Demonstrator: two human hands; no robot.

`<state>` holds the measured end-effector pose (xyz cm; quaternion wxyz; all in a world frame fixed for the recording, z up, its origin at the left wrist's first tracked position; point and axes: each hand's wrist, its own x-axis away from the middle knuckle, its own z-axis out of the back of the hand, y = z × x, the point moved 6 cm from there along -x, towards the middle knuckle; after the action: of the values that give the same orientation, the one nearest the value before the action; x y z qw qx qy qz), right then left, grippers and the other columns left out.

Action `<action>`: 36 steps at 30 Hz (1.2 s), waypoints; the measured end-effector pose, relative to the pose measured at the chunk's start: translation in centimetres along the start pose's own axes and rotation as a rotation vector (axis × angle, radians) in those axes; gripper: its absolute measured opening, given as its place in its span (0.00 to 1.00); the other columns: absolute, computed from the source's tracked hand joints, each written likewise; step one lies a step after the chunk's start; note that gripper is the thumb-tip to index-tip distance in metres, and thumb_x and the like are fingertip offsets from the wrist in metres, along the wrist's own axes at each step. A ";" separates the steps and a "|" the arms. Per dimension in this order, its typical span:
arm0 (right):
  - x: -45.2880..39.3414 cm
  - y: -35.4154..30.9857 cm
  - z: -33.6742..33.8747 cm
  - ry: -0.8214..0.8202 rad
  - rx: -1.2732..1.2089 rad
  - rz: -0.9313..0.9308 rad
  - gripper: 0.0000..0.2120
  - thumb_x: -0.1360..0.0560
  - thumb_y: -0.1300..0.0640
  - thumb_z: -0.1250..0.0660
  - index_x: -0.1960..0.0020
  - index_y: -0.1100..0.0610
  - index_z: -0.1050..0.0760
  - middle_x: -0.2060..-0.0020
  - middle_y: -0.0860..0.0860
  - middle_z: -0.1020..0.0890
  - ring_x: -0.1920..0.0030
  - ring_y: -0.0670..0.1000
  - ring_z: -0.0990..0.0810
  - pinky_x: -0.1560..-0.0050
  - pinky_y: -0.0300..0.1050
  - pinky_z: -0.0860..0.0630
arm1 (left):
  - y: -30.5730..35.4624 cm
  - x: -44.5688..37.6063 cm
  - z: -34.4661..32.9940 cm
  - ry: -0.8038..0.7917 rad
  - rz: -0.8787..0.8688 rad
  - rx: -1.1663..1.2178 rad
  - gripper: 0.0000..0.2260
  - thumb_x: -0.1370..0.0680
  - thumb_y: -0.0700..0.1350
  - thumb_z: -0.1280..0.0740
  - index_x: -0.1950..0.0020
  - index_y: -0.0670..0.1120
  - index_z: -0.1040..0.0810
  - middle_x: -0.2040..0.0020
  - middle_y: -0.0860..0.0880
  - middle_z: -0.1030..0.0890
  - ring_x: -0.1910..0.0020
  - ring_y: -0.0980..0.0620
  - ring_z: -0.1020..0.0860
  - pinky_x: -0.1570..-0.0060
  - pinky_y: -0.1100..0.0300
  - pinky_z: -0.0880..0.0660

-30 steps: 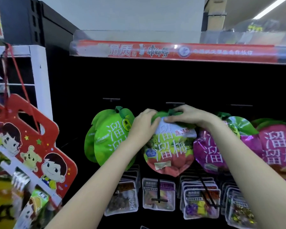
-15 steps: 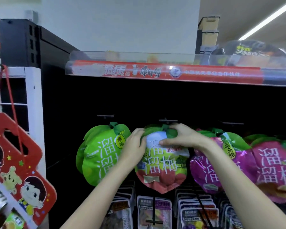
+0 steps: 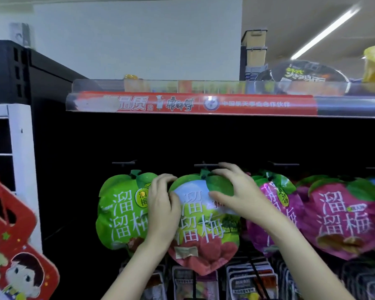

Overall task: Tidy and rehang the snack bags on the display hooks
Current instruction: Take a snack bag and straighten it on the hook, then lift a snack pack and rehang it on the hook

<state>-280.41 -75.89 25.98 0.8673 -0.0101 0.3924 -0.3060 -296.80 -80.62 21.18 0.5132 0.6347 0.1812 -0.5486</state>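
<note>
Where hooks [image 3: 204, 165] jut: purple bags [image 3: 344, 217], red shelf strip [image 3: 193, 103]

A shop aisle: rows of plum snack bags [image 3: 204, 221] hang from display hooks [image 3: 206, 165] under a shelf edged with a red branded price strip [image 3: 193, 103], instant noodle bowls [image 3: 301, 75] stocked above.

Two bare forearms, no sleeves, left hand [image 3: 162, 211], right hand [image 3: 236, 195]
</note>
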 end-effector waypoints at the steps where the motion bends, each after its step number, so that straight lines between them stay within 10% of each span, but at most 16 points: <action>1: 0.9 -0.1 0.9 0.084 0.009 0.024 0.22 0.26 0.54 0.32 0.33 0.58 0.30 0.33 0.48 0.33 0.32 0.47 0.35 0.38 0.33 0.43 | 0.4 0.3 0.4 0.042 -0.013 -0.008 0.13 0.26 0.37 0.43 0.42 0.41 0.28 0.46 0.52 0.32 0.43 0.55 0.33 0.43 0.69 0.41; 8: 7.7 5.1 6.9 0.454 -0.058 -0.157 0.09 0.26 0.60 0.32 0.46 0.58 0.22 0.54 0.45 0.22 0.53 0.40 0.23 0.50 0.34 0.29 | 5.9 2.1 -1.8 0.006 -0.295 -0.040 0.12 0.27 0.40 0.45 0.45 0.49 0.32 0.44 0.53 0.31 0.44 0.56 0.33 0.41 0.68 0.40; 13: 4.4 11.3 7.4 0.121 -0.112 -0.305 0.30 0.32 0.45 0.29 0.34 0.55 0.31 0.36 0.51 0.29 0.37 0.50 0.30 0.40 0.40 0.36 | 8.9 2.9 -6.4 -0.084 -0.441 -0.177 0.12 0.24 0.42 0.43 0.41 0.46 0.30 0.42 0.49 0.28 0.43 0.51 0.30 0.43 0.58 0.36; 17: 1.8 13.7 6.3 -0.362 -0.286 -0.386 0.11 0.31 0.47 0.28 0.53 0.47 0.28 0.54 0.46 0.21 0.57 0.40 0.22 0.62 0.27 0.28 | 10.2 2.0 -10.2 -0.159 -0.443 -0.391 0.13 0.23 0.50 0.43 0.43 0.46 0.26 0.47 0.51 0.21 0.45 0.52 0.24 0.38 0.55 0.39; 23: -1.5 14.9 5.2 -0.577 -0.279 -0.247 0.22 0.32 0.42 0.29 0.42 0.50 0.25 0.51 0.46 0.20 0.52 0.44 0.20 0.49 0.37 0.24 | 9.9 0.6 -13.1 -0.196 -0.296 -0.575 0.17 0.24 0.56 0.45 0.55 0.47 0.21 0.59 0.55 0.19 0.58 0.54 0.19 0.38 0.52 0.43; 29: -0.8 15.5 4.1 -0.568 -0.455 -0.181 0.10 0.31 0.52 0.26 0.54 0.54 0.22 0.54 0.53 0.16 0.54 0.51 0.17 0.50 0.42 0.21 | 9.5 0.2 -12.6 -0.241 -0.138 -0.450 0.06 0.20 0.45 0.39 0.52 0.45 0.23 0.58 0.59 0.26 0.55 0.55 0.22 0.29 0.51 0.47; 36: -0.1 14.8 5.8 -0.413 -0.351 0.003 0.19 0.35 0.48 0.23 0.51 0.59 0.20 0.52 0.51 0.17 0.52 0.49 0.18 0.49 0.46 0.22 | 10.4 1.1 -11.9 -0.160 -0.154 -0.359 0.06 0.20 0.42 0.40 0.51 0.43 0.23 0.57 0.57 0.27 0.50 0.56 0.30 0.36 0.50 0.36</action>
<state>-268.76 -65.13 26.30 0.9144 -0.2219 0.2541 -0.2236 -282.13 -75.14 23.40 0.5875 0.4717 0.2827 -0.5936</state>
